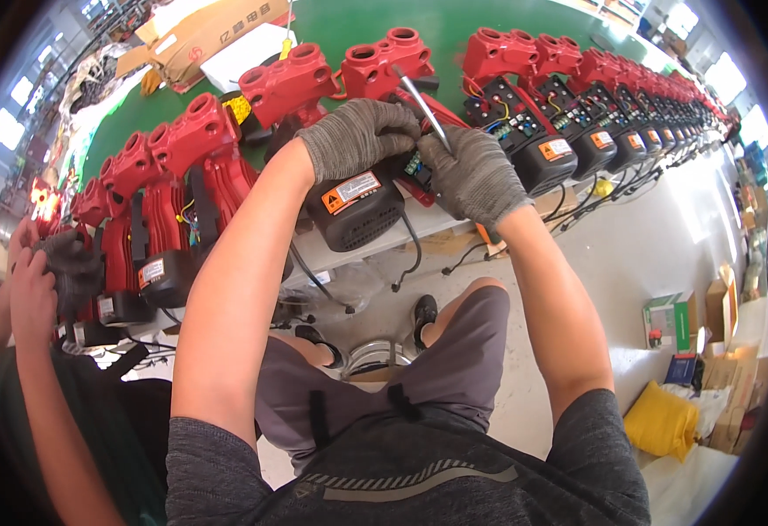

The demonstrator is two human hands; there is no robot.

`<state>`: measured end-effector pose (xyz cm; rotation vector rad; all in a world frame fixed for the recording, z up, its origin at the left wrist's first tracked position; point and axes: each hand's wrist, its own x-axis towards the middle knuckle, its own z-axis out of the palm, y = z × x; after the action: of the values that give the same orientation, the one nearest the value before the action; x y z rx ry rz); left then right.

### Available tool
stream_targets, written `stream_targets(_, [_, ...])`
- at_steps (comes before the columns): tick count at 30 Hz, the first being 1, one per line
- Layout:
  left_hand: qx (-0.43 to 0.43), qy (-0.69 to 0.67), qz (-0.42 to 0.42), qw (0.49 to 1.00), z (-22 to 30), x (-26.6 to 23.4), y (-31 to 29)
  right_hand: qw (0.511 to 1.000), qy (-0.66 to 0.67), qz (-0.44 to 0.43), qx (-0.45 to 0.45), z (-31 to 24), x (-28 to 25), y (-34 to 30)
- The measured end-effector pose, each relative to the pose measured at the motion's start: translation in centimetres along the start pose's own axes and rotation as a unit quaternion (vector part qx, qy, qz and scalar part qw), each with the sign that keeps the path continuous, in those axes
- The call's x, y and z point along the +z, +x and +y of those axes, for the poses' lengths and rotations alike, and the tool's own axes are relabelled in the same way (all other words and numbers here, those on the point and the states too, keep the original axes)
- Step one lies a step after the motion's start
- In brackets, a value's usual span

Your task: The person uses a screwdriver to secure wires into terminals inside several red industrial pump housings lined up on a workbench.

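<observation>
In front of me is a red-bodied power tool unit (387, 68) with a black motor cover (362, 219) on its near end, its green circuit board partly bared. My left hand (359, 136), in a grey knit glove, bends over the unit just beyond the cover. Its fingertips are pinched together, and whatever lies between them is hidden. Beside it, my gloved right hand (478, 178) is closed round a screwdriver (421, 105). The steel shaft points away and to the left; an orange and black end shows below the hand. My right fingertips are close to the board.
Similar red units (568, 74) line the green-topped table (489, 19) to both sides, cords hanging off the near edge. A co-worker's hands (42, 272) work at the left. A cardboard box (200, 44) lies at the back left; a yellow sack (660, 421) sits on the floor at right.
</observation>
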<state>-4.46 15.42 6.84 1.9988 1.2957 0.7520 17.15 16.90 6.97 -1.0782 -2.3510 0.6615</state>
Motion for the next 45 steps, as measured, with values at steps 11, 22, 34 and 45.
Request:
stream_targets(11, [-0.065,0.136,-0.068,0.986,0.6,-2.8,0.4,0.925,0.318,-0.128,0.163,6.7,4.7,-22.2])
stream_targets(22, [0.025,0.079,-0.092,0.992,-1.8,-1.3,1.1,0.600,0.650,-0.105,0.454,-0.2,6.8,-28.7])
stream_targets(34, [0.118,0.209,0.070,0.968,-0.2,-2.6,-0.8,0.943,0.210,0.231,0.117,5.4,1.9,-8.9])
stream_targets(45, [0.104,0.462,0.048,0.879,2.3,-2.8,0.6,0.901,0.350,0.204,0.157,5.8,4.9,-7.7])
